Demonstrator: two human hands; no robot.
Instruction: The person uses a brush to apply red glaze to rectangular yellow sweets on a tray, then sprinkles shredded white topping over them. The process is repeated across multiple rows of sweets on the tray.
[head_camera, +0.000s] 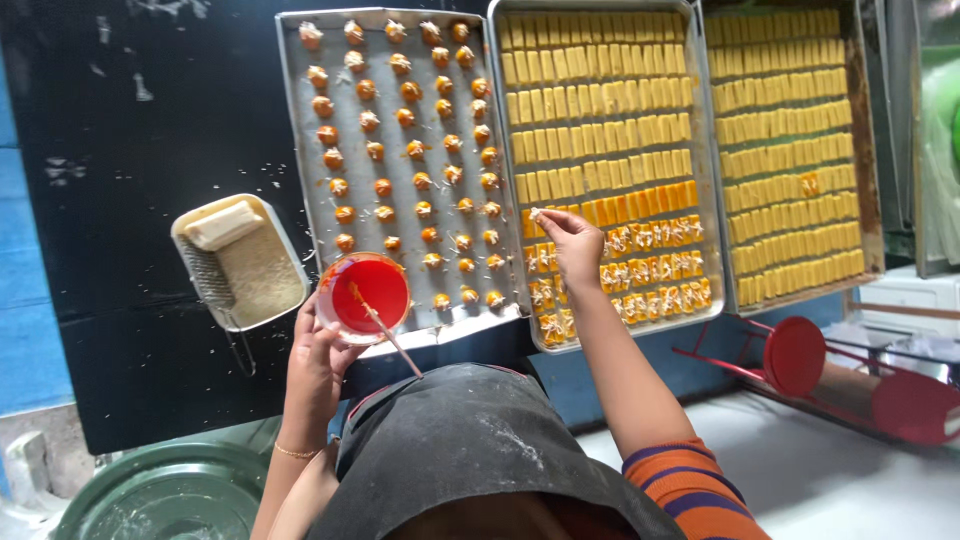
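I can make out no packages, labels, signs or screens from here; what I get is unwrapped pastry laid out on bare metal trays (300, 110).

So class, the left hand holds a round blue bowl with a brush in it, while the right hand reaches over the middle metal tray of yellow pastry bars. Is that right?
Not quite. In the head view, the round bowl in the left hand is red, not blue. The rest stands: a brush rests in it, and the right hand reaches over the middle metal tray of yellow pastry bars.
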